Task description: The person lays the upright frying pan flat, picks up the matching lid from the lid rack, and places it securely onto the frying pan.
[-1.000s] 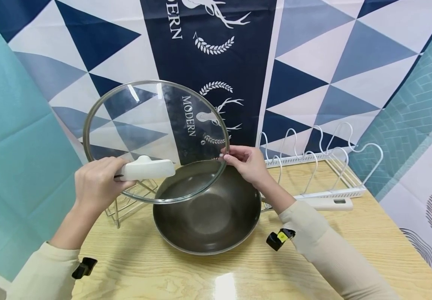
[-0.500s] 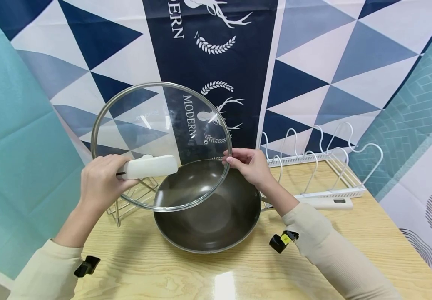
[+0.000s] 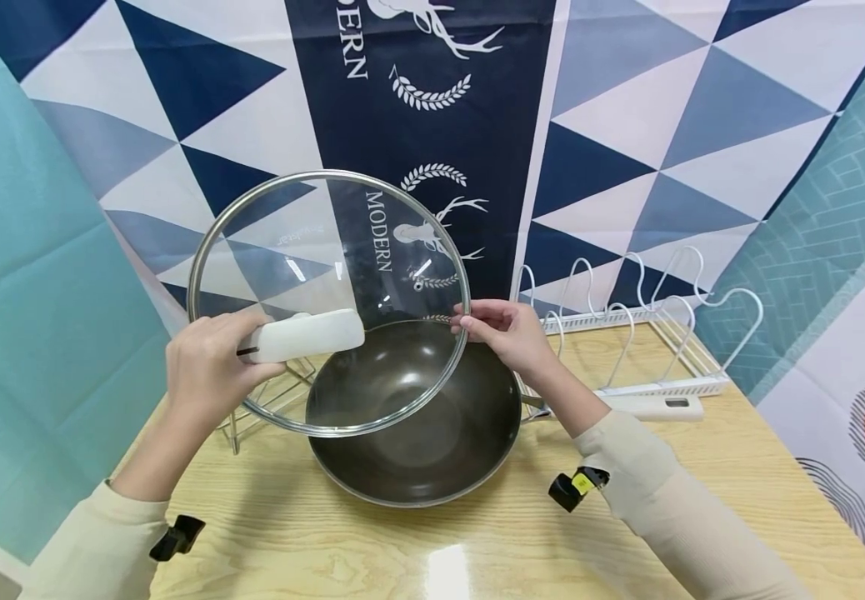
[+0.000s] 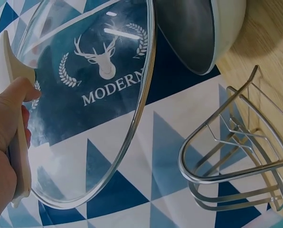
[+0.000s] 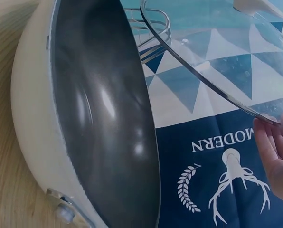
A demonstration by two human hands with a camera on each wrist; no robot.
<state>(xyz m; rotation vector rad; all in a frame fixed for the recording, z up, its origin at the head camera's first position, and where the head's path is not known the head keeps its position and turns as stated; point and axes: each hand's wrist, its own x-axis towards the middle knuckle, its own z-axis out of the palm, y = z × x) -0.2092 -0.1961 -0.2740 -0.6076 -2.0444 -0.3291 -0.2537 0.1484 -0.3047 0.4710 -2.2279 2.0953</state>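
A round glass lid point(image 3: 305, 275) with a metal rim is held up, tilted, above a dark-lined wok point(image 3: 417, 450). My left hand point(image 3: 211, 358) grips the lid's white handle point(image 3: 312, 335); the left wrist view shows the thumb against that handle point(image 4: 19, 137). At the lid's right edge, my right hand point(image 3: 507, 333) pinches the rim between thumb and fingers. In the right wrist view the right hand point(image 5: 277, 152) is partly cut off at the frame edge. The wok stands on the wooden table, its pale handle point(image 3: 650, 407) pointing right under the right forearm.
A white wire rack point(image 3: 665, 385) with tall loops stands at the right behind the wok's handle. To the left, a metal wire rack point(image 4: 227, 175) sits partly behind the lid. A patterned cloth point(image 3: 605, 158) covers the wall behind the table point(image 3: 327, 550).
The lid has moved down and slightly right, with both hands holding it throughout. The wok and the racks stay where they were.
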